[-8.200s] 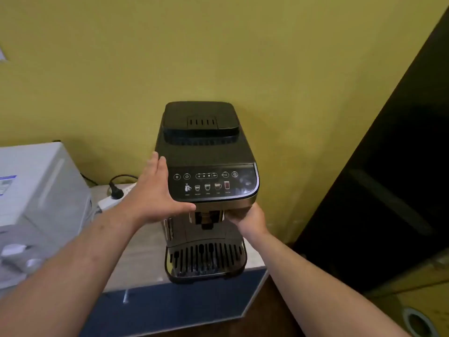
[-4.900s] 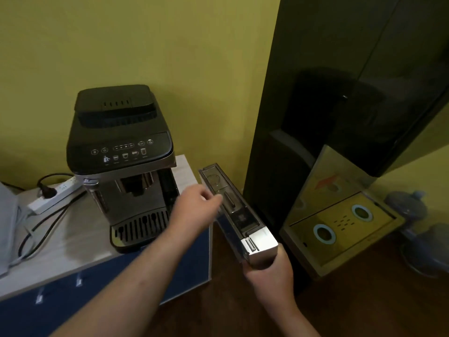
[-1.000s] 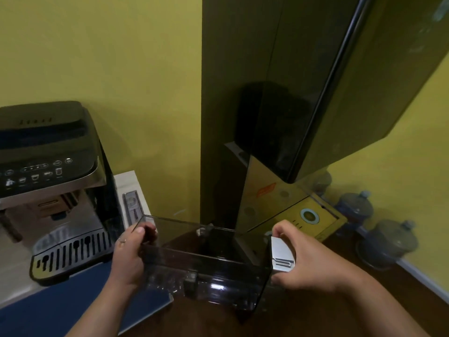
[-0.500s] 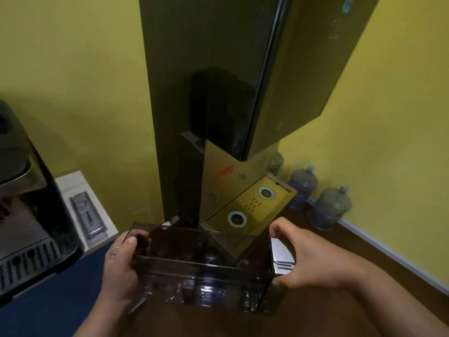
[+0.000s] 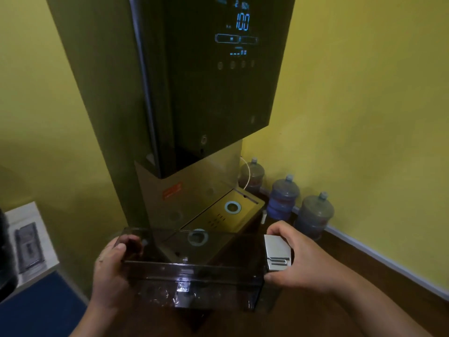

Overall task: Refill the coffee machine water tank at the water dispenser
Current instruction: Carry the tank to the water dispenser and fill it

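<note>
I hold the clear smoky water tank (image 5: 194, 276) level, with its open top up, in front of the tall black water dispenser (image 5: 194, 93). My left hand (image 5: 110, 276) grips the tank's left end, fingers curled over the rim. My right hand (image 5: 295, 261) grips the right end around its silver front plate (image 5: 277, 256). The dispenser's golden drip tray (image 5: 233, 215) with two ring marks lies just beyond the tank. A lit blue display (image 5: 240, 23) shows 100. The tank's lid (image 5: 29, 246) lies on the white counter at the left.
Three large water bottles (image 5: 281, 198) stand on the floor against the yellow wall, right of the dispenser. A blue-fronted cabinet (image 5: 41, 305) is at lower left, with the dark edge of the coffee machine (image 5: 3, 263) on it. Brown floor lies below.
The view has swung right and up, away from the coffee machine, bringing the dispenser's display into sight. Both hands keep the same grip, and the tank sits nearer the drip tray.
</note>
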